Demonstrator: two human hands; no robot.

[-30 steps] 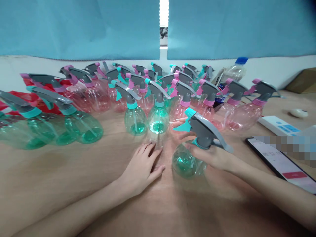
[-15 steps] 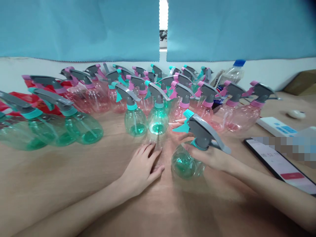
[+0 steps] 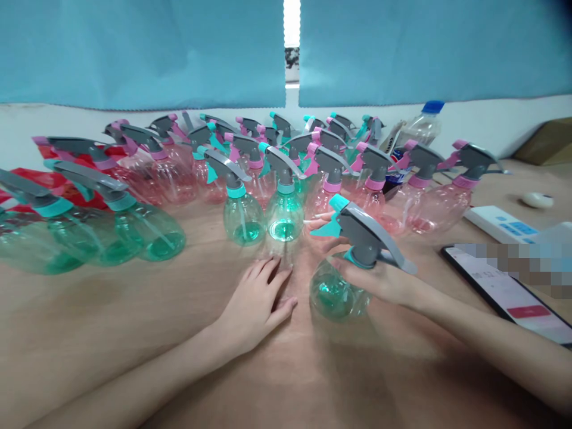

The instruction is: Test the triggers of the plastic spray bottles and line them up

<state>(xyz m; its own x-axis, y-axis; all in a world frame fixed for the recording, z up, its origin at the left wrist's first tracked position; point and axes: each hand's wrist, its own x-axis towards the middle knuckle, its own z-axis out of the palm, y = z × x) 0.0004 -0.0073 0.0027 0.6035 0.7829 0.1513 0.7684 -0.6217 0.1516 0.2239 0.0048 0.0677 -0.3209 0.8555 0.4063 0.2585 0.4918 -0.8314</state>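
Observation:
My right hand (image 3: 379,277) is wrapped round the neck of a green spray bottle (image 3: 333,292) with a grey and turquoise trigger head; its far fingers show partly behind the bottle. The bottle stands upright or nearly so, and I cannot tell whether its base touches the table. My left hand (image 3: 257,301) lies flat on the table with fingers stretched out, holding nothing. Just beyond its fingertips are two green spray bottles, one (image 3: 243,220) on the left and one (image 3: 286,217) on the right. A pink spray bottle (image 3: 328,193) stands behind my right fingers.
Several more green bottles (image 3: 154,235) stand at left, and several pink ones (image 3: 429,208) at right and behind. A red plastic bag (image 3: 36,185) lies far left. At right are a phone (image 3: 504,292), a white device (image 3: 503,223) and a blue-capped bottle (image 3: 422,131).
The view has shifted very slightly. Both hands and the held spray bottle keep practically the same place and pose.

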